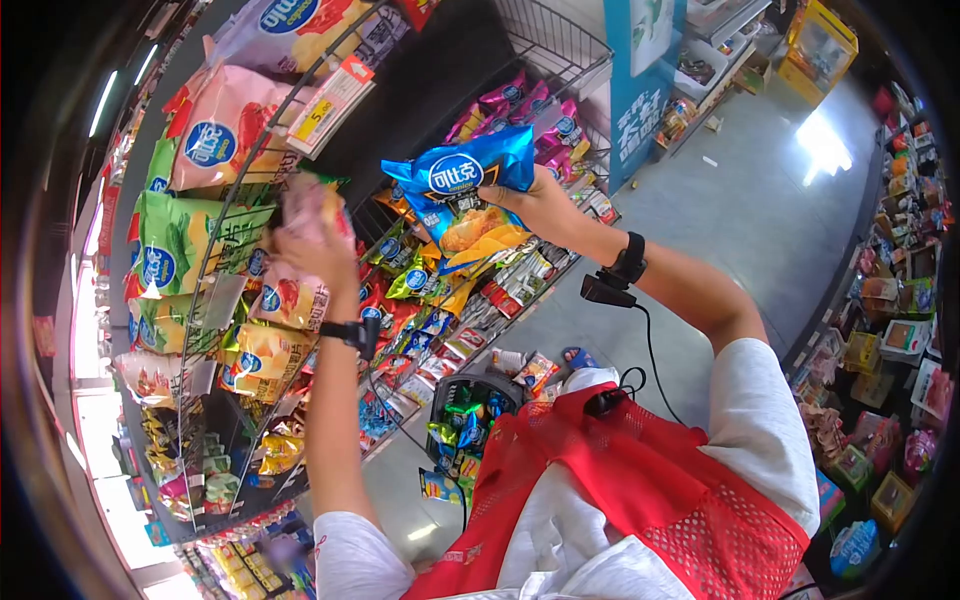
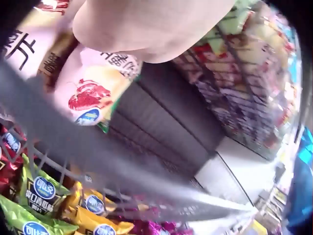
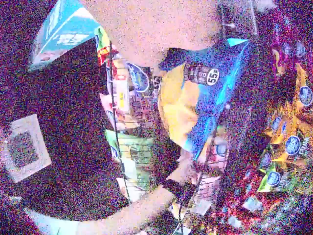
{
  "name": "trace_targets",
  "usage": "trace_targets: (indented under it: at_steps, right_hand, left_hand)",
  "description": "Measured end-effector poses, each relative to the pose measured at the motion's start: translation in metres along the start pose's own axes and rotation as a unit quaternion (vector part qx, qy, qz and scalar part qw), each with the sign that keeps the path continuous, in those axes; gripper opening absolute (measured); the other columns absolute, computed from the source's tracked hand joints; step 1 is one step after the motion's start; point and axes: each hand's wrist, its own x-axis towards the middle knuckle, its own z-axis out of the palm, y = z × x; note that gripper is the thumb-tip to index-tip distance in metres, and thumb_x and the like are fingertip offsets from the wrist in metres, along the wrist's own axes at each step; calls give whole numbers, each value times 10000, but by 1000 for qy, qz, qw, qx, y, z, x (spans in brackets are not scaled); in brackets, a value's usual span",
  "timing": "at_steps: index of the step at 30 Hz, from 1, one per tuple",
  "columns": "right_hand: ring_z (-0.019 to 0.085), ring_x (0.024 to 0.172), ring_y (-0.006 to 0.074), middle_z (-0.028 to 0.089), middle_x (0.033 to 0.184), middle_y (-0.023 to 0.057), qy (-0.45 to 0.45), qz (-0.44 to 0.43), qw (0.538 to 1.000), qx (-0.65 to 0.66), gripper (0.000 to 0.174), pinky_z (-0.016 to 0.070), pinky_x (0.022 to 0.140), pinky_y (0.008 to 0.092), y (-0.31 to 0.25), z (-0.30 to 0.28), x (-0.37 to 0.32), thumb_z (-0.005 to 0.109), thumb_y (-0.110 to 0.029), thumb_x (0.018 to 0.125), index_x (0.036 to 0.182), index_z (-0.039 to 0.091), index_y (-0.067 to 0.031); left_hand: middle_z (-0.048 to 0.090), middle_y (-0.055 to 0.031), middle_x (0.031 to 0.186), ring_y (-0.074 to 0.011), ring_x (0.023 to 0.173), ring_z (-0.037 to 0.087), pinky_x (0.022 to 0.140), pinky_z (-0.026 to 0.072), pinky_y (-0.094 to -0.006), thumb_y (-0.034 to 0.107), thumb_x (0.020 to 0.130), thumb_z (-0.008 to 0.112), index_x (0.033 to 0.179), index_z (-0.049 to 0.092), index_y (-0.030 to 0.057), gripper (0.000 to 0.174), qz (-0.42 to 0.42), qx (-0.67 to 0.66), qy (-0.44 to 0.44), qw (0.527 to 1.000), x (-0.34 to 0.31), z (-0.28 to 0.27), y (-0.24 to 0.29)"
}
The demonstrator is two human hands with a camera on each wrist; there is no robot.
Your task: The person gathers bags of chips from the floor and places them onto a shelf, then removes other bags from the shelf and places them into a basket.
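Note:
A blue chip bag (image 1: 470,200) is up in front of the shelves, its edge pinched by the right hand (image 1: 540,208), thumb on its front. In the right wrist view the same blue bag (image 3: 195,98) hangs below that hand (image 3: 156,29). The left hand (image 1: 318,250), blurred, is among pink chip bags behind the wire rack front. A pink bag (image 1: 312,205) is at its fingers. The left wrist view has a pink bag (image 2: 90,93) directly under the hand (image 2: 146,29); the fingertips are hidden, so its hold is unclear.
Wire racks hold green bags (image 1: 180,245) and pink bags (image 1: 225,125) at left, with a price tag (image 1: 325,108) on the edge. Smaller bags (image 1: 410,280) fill lower bins. A dark basket (image 1: 475,390) with snacks stands by the person. Grey floor (image 1: 720,190) lies at right.

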Motion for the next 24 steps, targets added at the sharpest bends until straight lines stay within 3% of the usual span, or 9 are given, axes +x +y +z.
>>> trace_targets:
  at_steps: [2,4,6,7,11,15,18,22,24]
  right_hand:
    - [585,931,71,692,1003,-17,-19,21,1000,-6,197,491,870,292,-2,13,3,686,-80,935,1127,664,-39]
    - [580,909,69,689,984,-20,-23,6,1000,0,177,494,841,294,18,28,13,683,-86,938,1108,668,-39]
    - [582,899,67,690,981,-18,-25,10,999,20,161,498,826,294,24,44,23,676,-87,942,1096,670,-41]
    - [584,884,64,690,973,-14,-25,9,999,37,151,502,806,295,26,51,28,673,-84,942,1086,673,-41]
    - [590,888,63,693,982,-15,2,60,998,18,163,504,803,287,29,65,38,676,-74,937,1096,674,-36]
    - [592,892,64,687,1012,-20,27,52,997,49,189,508,795,282,33,64,40,667,-74,945,1131,671,-39]
    - [593,894,63,683,1027,-22,38,64,994,82,189,510,796,280,31,63,38,665,-71,948,1133,670,-35]
    - [572,872,50,685,946,-34,34,43,997,49,152,505,780,268,36,58,31,670,-95,954,1094,681,-35]
    - [610,849,95,693,952,-4,24,37,998,-44,158,508,783,277,36,52,27,682,-96,941,1091,680,-49]
  left_hand:
    - [259,-312,1510,-454,1402,271,1161,220,-531,242,899,711,1476,243,-101,818,61,-191,-23,979,-8,-59,72]
    - [272,-279,1518,-441,1407,273,1160,228,-524,210,860,750,1491,268,-42,833,130,-242,-40,961,-7,-70,88]
    - [283,-258,1530,-421,1429,250,1172,207,-511,218,872,721,1507,281,33,795,146,-177,-107,967,-8,-55,75]
    - [289,-239,1523,-432,1409,277,1162,241,-507,236,783,816,1497,332,86,876,89,-156,-98,979,-12,-42,67]
    - [312,-228,1522,-390,1415,296,1158,279,-472,259,735,840,1479,364,88,900,69,-155,-239,956,-16,-17,21]
    - [366,-178,1510,-362,1412,314,1155,316,-416,276,739,833,1480,366,70,900,159,-100,-382,905,3,-13,13]
    - [348,-212,1522,-394,1414,317,1172,283,-465,312,758,792,1463,356,5,884,183,-105,-381,900,2,30,5]
    - [312,-198,1542,-480,1392,302,1149,286,-543,382,728,823,1517,244,58,1030,193,16,-430,882,21,28,41]
    - [361,-285,1489,-524,1333,381,1130,289,-566,400,728,815,1527,194,64,1066,182,-13,-463,867,29,39,35]
